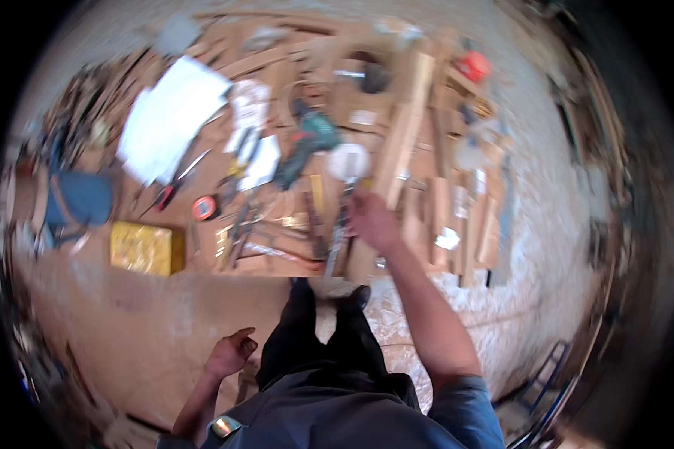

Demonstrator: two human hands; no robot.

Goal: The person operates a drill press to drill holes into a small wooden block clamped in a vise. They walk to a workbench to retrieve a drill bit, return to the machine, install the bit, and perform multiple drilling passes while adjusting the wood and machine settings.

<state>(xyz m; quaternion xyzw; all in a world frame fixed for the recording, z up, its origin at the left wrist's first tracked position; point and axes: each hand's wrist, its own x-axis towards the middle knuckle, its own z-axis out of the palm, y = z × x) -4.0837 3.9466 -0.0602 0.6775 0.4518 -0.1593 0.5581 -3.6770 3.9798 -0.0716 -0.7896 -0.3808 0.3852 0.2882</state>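
Observation:
My right hand (374, 223) reaches over the cluttered worktable, its fingers bent and closed against a long, thin metal strip (337, 243). The strip runs down toward the table's front edge; motion blur hides its exact kind. Just beyond my fingers is a white round disc (348, 161), and a green cordless drill (311, 142) lies to its left. A long pale wooden board (408, 123) slants away beside the hand. My left hand (232, 353) hangs low in front of the table, with nothing in it and its fingers loosely apart.
White paper sheets (176, 116), a tape measure (204, 207), red-handled pliers (165, 196) and a yellow box (144, 248) are on the left. Wood strips (439, 209) lie at the right, with a red round object (472, 66) farther back. A blue-grey chair (79, 198) stands far left.

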